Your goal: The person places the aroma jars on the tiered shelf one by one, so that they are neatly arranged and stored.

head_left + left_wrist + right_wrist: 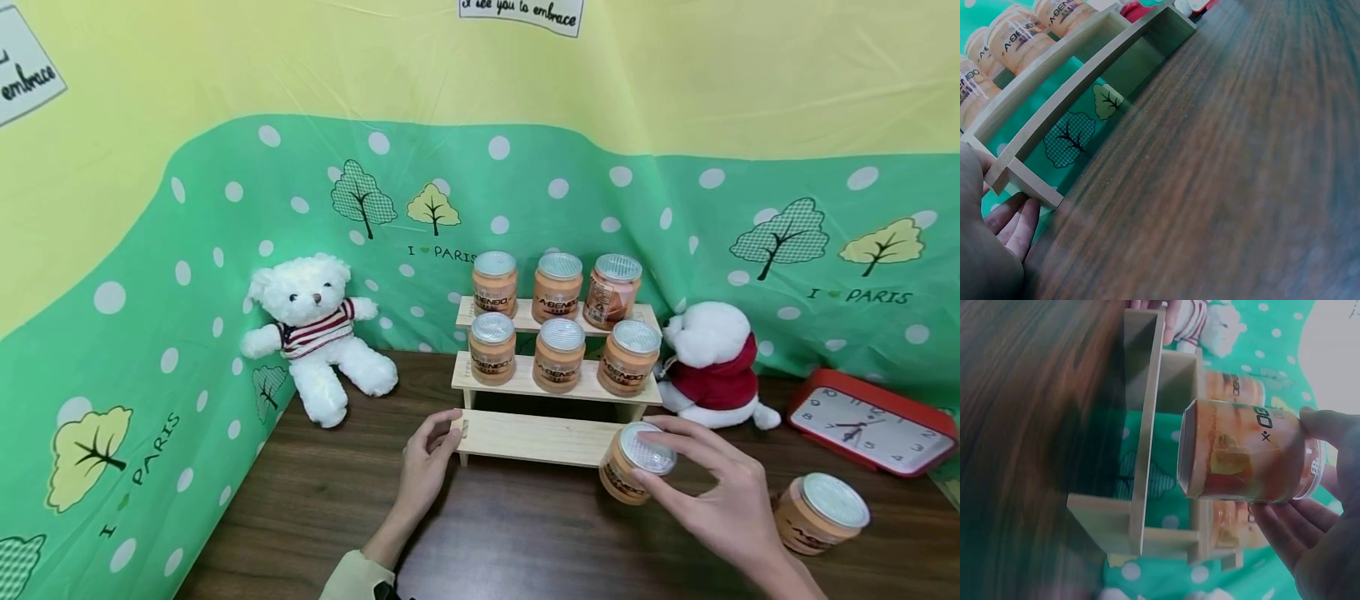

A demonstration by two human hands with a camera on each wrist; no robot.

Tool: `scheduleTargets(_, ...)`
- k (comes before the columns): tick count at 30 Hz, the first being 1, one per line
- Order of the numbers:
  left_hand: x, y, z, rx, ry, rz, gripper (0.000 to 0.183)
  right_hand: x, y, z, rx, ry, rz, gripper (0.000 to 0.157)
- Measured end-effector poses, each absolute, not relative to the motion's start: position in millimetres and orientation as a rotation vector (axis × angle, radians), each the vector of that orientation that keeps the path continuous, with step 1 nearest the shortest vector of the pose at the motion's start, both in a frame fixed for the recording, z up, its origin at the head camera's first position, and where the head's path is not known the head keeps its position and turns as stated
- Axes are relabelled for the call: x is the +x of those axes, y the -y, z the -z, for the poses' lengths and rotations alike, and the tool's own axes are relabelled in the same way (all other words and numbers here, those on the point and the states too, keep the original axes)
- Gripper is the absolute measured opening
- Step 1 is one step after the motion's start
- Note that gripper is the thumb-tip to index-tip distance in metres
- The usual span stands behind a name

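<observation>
A three-step wooden display rack (532,435) stands on the table. My left hand (423,471) holds the left end of its lowest step; in the left wrist view the thumb and fingers (1022,231) lie about that corner. My right hand (723,496) grips an orange-labelled jar (621,482) round its clear lid. This jar is tilted, at the right front of the lowest step, and the right wrist view shows its base (1186,450) off the table. Several similar jars stand in rows on the middle step (525,382) and top step (465,310).
Another jar (817,517) stands on the table (517,533) beyond my right wrist. A red alarm clock (873,425) lies tilted back at the right. White plush bears sit either side of the rack, one in a striped shirt (318,333), one in red (716,367). Patterned cloth (420,150) hangs behind.
</observation>
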State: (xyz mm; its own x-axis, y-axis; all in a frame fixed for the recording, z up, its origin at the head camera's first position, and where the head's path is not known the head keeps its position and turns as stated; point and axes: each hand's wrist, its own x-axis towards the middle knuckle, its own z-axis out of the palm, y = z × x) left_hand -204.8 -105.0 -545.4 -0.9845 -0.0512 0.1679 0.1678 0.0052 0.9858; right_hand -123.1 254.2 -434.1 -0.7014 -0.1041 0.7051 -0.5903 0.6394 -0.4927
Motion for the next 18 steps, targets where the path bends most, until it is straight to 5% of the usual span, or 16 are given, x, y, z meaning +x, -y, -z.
scheduleTargets(18,-207,107,550,-0.145,2.108,2.112,0.027,-138,-218,442,0.62,2.228,-1.077,0.053)
